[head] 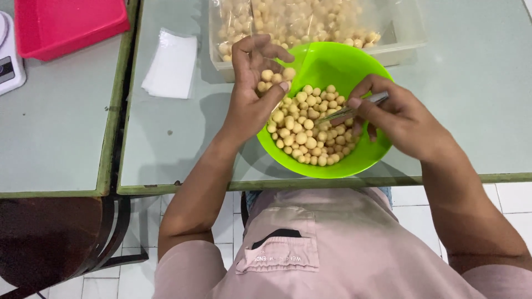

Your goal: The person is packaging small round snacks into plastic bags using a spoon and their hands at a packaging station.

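A bright green bowl sits at the near edge of a glass-topped table, holding many small round pale-yellow balls. My left hand is cupped palm-up over the bowl's left rim, with several of these balls resting in its palm. My right hand hovers over the bowl's right side and pinches thin metal tweezers, whose tips point left into the pile of balls.
A clear plastic tub lined with a bag of more balls stands just behind the bowl. A stack of small clear bags lies to the left. On the neighbouring table are a red tray and a white scale.
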